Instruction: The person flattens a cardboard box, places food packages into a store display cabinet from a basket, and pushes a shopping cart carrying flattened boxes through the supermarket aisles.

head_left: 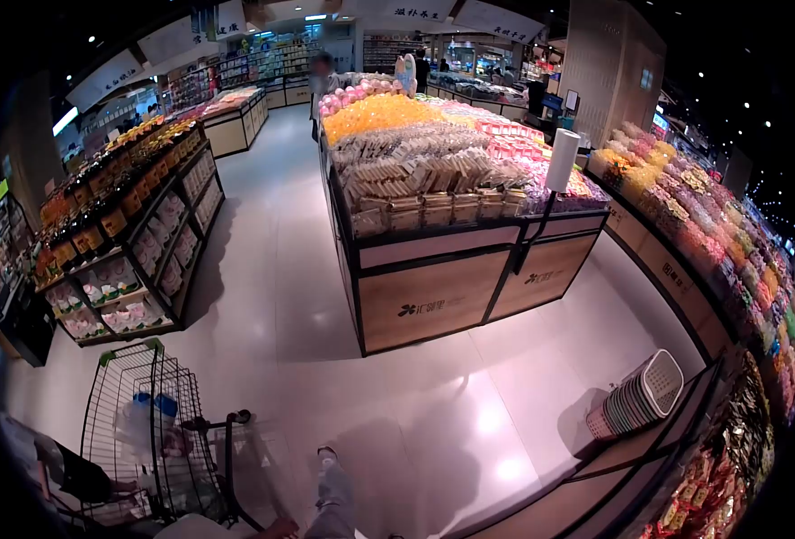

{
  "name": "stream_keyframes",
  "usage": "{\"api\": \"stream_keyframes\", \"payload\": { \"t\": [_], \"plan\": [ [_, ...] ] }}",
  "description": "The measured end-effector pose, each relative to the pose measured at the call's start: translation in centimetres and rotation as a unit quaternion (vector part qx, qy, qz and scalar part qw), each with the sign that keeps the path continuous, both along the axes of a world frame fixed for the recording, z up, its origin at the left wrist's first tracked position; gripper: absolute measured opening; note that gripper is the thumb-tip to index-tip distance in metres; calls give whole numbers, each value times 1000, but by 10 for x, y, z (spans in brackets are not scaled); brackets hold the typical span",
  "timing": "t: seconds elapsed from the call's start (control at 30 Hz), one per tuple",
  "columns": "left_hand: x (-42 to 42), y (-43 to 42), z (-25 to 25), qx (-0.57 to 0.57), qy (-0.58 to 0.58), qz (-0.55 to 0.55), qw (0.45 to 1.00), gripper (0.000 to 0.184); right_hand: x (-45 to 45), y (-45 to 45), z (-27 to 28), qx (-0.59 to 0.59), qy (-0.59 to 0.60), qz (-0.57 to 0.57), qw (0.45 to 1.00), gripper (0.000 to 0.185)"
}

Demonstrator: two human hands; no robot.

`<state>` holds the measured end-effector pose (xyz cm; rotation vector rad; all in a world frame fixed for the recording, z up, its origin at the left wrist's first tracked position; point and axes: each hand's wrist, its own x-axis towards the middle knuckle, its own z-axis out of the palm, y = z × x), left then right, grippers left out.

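Observation:
Along the bottom edge shows part of a hand [280, 528], which I take for my left hand. It is close to the lower end of the shopping cart's dark handle frame, but whether it touches the frame is unclear and its fingers cannot be made out. My right hand is out of the picture. The wire shopping cart [114, 395] stands at lower left, with a blue-and-white package [165, 406] and other bagged goods inside. To the right of the hand, my leg in pale trousers [333, 494] reaches forward onto the tiles.
A co-present person's arm and dark bag [83, 476] are beside the cart. Ahead stands a wood-fronted display island [424, 310] piled with packaged snacks. Stacked baskets [635, 395] lean at right beside a candy counter [685, 207]. Shelving [168, 269] stands left; another person [324, 76] is farther back.

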<state>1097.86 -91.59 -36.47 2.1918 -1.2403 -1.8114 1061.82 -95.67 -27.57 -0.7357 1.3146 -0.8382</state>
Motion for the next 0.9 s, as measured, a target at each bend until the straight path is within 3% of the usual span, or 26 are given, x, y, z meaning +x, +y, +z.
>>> {"api": "stream_keyframes", "payload": {
  "t": [0.13,0.3,0.33,0.37,0.4,0.47,0.57,0.63,0.73,0.83,0.87,0.9],
  "plan": [
    [37,-91,-20,41,-17,-18,999,20,-3,-83,-19,55,10,-105,993,28],
    [64,-272,-60,11,15,-69,997,19,-4,-157,-17,140,5,-271,952,27],
    [64,-316,-72,-14,35,-58,998,19,-8,-171,-18,147,8,-299,943,27],
    [62,-356,-75,-63,105,67,990,16,-4,-187,-12,153,1,-321,935,27],
    [49,-397,-50,-108,45,63,991,15,-5,-204,-8,154,2,-338,928,26],
    [33,-477,-26,-114,75,65,989,12,-9,-246,1,146,9,-355,923,26],
    [18,-585,-10,-153,95,12,984,15,-8,-342,-1,123,51,-305,943,31],
    [7,-655,-13,-245,-96,-205,943,21,23,-433,35,82,92,-240,963,30],
    [12,-750,40,-168,-103,-216,956,26,63,-566,31,65,43,-162,984,28],
    [58,-822,-14,-90,-94,-215,968,34,100,-697,14,45,-2,-99,994,27],
    [90,-833,-29,-39,-103,-218,970,38,113,-739,3,5,19,-75,997,27],
    [120,-846,-34,-48,-65,-243,967,32,112,-788,-29,72,100,40,992,27]
  ]
}}
